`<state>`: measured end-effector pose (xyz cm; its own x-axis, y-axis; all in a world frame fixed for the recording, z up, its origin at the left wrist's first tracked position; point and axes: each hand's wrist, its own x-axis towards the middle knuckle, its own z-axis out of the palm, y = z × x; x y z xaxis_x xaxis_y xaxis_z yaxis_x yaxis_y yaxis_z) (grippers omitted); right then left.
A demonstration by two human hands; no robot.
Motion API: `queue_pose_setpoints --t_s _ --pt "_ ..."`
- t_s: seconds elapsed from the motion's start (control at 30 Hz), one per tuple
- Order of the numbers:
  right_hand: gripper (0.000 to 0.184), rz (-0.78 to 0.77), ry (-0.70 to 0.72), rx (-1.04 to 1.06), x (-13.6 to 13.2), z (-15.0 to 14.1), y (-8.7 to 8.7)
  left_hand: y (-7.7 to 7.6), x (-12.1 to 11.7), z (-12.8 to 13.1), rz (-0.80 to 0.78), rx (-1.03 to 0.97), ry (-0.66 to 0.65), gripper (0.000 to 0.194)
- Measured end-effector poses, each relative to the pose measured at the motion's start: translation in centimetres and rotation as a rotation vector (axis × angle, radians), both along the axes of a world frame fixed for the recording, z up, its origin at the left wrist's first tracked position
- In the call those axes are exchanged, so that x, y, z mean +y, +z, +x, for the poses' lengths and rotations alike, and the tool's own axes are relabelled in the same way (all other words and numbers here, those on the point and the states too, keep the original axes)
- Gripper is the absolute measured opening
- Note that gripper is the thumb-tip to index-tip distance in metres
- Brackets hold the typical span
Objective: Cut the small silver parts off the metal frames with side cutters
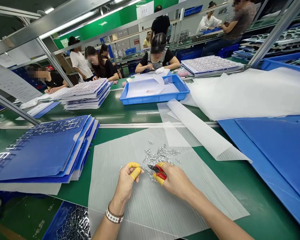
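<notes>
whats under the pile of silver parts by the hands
The silver parts lie on a ribbed translucent plastic sheet on the green workbench. Where the pile is thickest the sheet is covered, and the right hand hides the pile's near edge.

Stacked blue corrugated folders (37, 150), a blue plastic tray (153, 98) — white paper inside, a seated co-worker (158, 58), green workbench (110, 111)

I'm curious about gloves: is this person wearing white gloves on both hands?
No, the left hand and right hand are bare except for yellow finger cots on some fingers.
</notes>
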<state>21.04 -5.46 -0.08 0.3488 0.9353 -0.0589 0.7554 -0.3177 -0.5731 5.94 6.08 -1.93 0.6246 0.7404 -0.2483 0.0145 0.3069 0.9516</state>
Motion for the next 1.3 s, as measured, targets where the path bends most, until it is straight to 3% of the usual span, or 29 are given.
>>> queue_pose_setpoints --t_s 0.23,0.53,0.73,1.0,1.3 --pt "0.008 0.052 0.040 0.162 1.6 -0.6 1.2 -0.5 -0.3 -0.4 0.064 0.063 -0.006 0.023" --pt "0.005 0.030 0.131 -0.129 0.9 -0.2 0.5 -0.3 -0.1 -1.2 0.187 0.027 -0.019 0.020" --pt "0.006 0.042 0.170 -0.239 0.8 -0.2 1.1 -0.5 -0.1 -1.3 0.238 0.018 -0.026 0.020" --pt "0.007 0.023 0.175 -0.295 0.9 -0.3 1.5 -0.4 0.0 -1.4 0.273 0.014 -0.042 0.016" --pt "0.011 -0.003 0.165 -0.291 1.0 -0.3 0.8 -0.6 0.0 -1.5 0.319 0.073 -0.045 0.019"
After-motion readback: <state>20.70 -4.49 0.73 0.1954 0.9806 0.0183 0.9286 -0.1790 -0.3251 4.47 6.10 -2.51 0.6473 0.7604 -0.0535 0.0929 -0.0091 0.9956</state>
